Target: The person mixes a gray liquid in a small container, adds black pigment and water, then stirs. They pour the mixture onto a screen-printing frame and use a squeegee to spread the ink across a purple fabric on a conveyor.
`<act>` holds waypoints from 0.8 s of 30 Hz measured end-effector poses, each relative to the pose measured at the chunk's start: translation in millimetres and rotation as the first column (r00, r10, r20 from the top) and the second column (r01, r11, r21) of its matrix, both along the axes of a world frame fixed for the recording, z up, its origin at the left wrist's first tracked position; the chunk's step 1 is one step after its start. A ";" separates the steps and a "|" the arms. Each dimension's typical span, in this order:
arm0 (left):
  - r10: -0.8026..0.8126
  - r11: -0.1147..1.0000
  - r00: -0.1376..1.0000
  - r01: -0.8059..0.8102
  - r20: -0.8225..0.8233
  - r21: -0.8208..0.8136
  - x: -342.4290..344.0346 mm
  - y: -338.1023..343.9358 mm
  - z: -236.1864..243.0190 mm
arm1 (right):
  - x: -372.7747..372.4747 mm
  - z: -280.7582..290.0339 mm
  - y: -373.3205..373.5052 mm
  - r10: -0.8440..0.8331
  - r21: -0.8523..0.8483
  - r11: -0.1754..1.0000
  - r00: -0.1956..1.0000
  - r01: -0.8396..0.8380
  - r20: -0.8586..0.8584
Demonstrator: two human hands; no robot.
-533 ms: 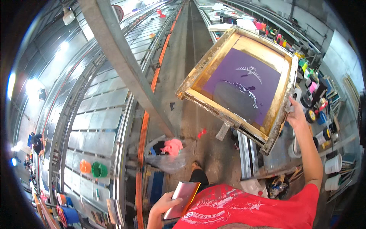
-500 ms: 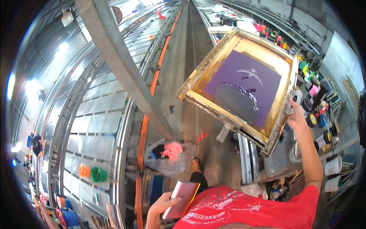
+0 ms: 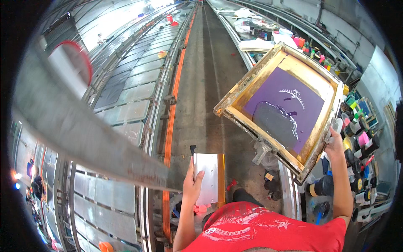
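My right hand [image 3: 334, 144] grips the right edge of a framed printing screen [image 3: 279, 140], holding it up and tilted. The screen has a worn wooden frame with metal fittings, a purple mesh with a pale leaf-like design, and a dark grey patch of ink lying across its lower part. In my left hand [image 3: 193, 180] is a squeegee [image 3: 206, 176] with a flat silver metal body and an amber blade edge, held upright in front of me. My left thumb lies over its face; the other fingers are mostly hidden behind it.
A grey metal beam [image 3: 100, 134] crosses close on the left. Long print tables [image 3: 138, 94] run along the left, edged by orange cables [image 3: 175, 96]. On the right, a bench carries several ink tubs and bottles [image 3: 363, 140]. A concrete aisle [image 3: 205, 101] runs between.
My left hand has raised the squeegee forward and turned it upright. The screen now appears slightly farther right and lower. The view has shifted, and the beam looms closer at left.
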State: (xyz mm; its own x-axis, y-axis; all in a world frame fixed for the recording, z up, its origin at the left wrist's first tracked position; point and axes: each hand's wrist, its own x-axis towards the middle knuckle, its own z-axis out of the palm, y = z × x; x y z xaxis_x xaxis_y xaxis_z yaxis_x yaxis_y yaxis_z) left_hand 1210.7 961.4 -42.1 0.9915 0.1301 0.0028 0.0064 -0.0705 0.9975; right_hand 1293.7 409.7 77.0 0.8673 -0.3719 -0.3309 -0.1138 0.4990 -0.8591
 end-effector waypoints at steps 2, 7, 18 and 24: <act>0.078 0.991 0.996 -0.083 -0.052 -0.101 42.2 9.0 -15.2 | 34.4 -10.3 3.5 0.047 0.038 0.998 0.999 -0.048 0.022; 0.273 0.858 0.929 -0.352 -0.250 -0.374 146.2 43.5 -46.9 | 129.4 -24.6 23.5 -0.011 0.099 0.995 0.999 0.014 -0.030; 0.271 0.578 0.870 -0.489 -0.412 -0.653 225.4 88.8 6.6 | 218.6 -36.4 31.7 -0.097 0.157 0.983 0.995 0.100 -0.023; 0.309 0.730 0.899 -0.433 -0.310 -0.529 160.7 65.1 22.7 | 216.0 -37.9 28.0 0.019 0.177 0.984 0.999 -0.027 0.046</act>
State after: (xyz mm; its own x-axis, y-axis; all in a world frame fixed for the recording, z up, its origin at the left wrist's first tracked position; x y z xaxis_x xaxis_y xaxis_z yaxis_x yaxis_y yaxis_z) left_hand 1371.3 1026.5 -19.3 0.8355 0.4027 -0.3739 0.0987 0.5593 0.8231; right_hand 1509.7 437.8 39.1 0.8903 -0.2901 -0.3510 -0.0910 0.6419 -0.7614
